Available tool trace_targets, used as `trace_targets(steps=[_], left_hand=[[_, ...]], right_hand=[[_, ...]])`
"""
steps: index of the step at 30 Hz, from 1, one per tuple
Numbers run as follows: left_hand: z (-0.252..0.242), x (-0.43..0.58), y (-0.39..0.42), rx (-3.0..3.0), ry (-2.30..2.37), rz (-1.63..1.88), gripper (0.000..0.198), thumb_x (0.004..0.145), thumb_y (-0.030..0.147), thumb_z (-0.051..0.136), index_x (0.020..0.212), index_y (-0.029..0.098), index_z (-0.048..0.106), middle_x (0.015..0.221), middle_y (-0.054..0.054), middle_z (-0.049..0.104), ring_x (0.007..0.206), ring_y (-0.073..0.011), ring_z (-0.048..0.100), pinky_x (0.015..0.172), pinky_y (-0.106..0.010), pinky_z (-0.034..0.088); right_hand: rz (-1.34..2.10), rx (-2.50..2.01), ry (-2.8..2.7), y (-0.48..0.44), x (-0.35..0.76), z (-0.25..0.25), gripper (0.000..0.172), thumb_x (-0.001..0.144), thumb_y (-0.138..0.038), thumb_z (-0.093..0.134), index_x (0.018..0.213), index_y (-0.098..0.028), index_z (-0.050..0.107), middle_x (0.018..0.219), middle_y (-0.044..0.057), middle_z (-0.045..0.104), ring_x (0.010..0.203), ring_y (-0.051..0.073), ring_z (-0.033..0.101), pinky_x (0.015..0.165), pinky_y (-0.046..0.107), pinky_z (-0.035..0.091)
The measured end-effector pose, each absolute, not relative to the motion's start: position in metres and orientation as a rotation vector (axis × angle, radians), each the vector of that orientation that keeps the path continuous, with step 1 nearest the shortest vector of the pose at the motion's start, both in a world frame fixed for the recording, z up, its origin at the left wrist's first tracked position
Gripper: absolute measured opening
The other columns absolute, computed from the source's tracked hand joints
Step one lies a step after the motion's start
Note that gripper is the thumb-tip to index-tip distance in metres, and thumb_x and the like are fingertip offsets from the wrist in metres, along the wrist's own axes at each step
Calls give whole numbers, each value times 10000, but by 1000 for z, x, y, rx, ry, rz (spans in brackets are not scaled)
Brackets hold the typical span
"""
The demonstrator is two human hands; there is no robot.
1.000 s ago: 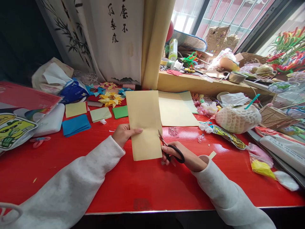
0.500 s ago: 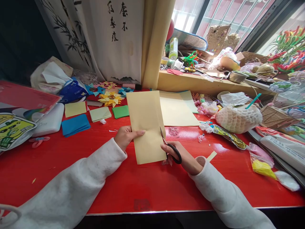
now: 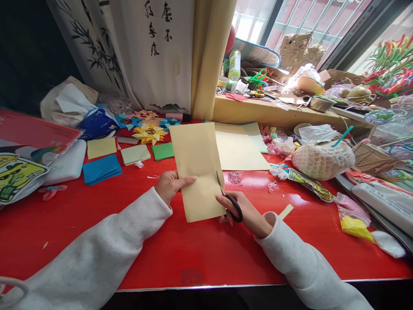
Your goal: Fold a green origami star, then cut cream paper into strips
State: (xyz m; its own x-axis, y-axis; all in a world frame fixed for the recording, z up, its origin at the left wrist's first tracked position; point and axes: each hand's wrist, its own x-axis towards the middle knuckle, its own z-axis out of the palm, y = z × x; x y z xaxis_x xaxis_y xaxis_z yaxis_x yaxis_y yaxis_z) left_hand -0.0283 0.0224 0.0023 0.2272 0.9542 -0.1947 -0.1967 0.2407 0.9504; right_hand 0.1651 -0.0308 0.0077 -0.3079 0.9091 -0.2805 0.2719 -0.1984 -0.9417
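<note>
One flat paper rectangle (image 3: 200, 161), loop-handled scissors (image 3: 238, 206)

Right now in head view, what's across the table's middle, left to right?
Blue rectangular paper stack, left hand, pale-yellow rectangular paper sheet, right hand with black-handled metal scissors, yellow-and-black narrow packet.

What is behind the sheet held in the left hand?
Beyond its right edge, another pale sheet shows on the red table. The held sheet covers that one's left edge, fingers of the left hand and, apparently, one blade of the scissors.
</note>
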Motion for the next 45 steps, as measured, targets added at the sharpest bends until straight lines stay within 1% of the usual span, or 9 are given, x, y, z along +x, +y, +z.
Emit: trace_targets(steps=[6,11,15,21,26,30,35,40,45], left_hand=[[2,-29,22,963,969,1006,226,565,260,725,738,126,670,772,-55,693,735,-201,625,643,-294,508],[2,-29,22,958,973,1003,232,559,257,728,737,120,671,772,-62,693,741,-211,628,655,-307,508],[2,-29,23,959,966,977,247,556,262,730,744,113,669,780,-75,693,748,-215,629,666,-310,508],[1,-28,23,971,968,962,270,554,269,730,759,104,669,802,-88,691,778,-230,625,683,-321,508],[0,-29,22,976,938,929,281,567,262,725,786,95,668,815,-94,689,796,-232,624,702,-321,509],[0,-28,22,976,952,929,279,560,262,729,773,93,670,806,-97,690,792,-237,625,701,-324,510],[0,-28,21,978,927,905,304,555,264,729,799,92,669,852,-106,686,838,-257,616,737,-347,501],[0,-27,20,974,912,902,297,551,257,730,796,101,671,873,-103,684,860,-259,611,761,-355,490],[0,-27,20,973,898,867,311,547,260,732,812,108,675,868,-99,685,854,-260,612,766,-364,480]], right_hand=[[1541,-1369,-1524,-31,164,7,365,741,-516,488,687,-155,494,485,-43,475,358,51,432,353,166,293],[1527,-1328,-1543,-32,163,7,374,736,-516,493,647,-152,492,469,-46,444,358,50,411,331,165,277],[1529,-1378,-1496,-32,163,8,377,730,-527,493,656,-157,489,439,-62,384,367,66,436,344,173,293],[1464,-1356,-1555,-32,164,6,384,735,-523,489,617,-158,470,453,-43,431,387,76,439,353,188,273],[1443,-1373,-1530,-32,164,5,387,746,-516,480,585,-167,435,414,-59,392,356,57,367,338,185,249],[1422,-1349,-1565,-33,163,4,376,753,-512,475,613,-163,456,455,-43,443,387,62,387,351,190,248],[1413,-1344,-1531,-32,162,5,398,754,-517,468,568,-168,425,414,-57,395,358,54,351,348,196,222],[1405,-1320,-1525,-33,161,6,388,733,-532,483,602,-167,467,442,-52,424,368,59,353,358,205,221],[1421,-1341,-1508,-33,161,7,425,742,-548,455,544,-174,420,411,-53,395,350,66,360,359,210,237]])
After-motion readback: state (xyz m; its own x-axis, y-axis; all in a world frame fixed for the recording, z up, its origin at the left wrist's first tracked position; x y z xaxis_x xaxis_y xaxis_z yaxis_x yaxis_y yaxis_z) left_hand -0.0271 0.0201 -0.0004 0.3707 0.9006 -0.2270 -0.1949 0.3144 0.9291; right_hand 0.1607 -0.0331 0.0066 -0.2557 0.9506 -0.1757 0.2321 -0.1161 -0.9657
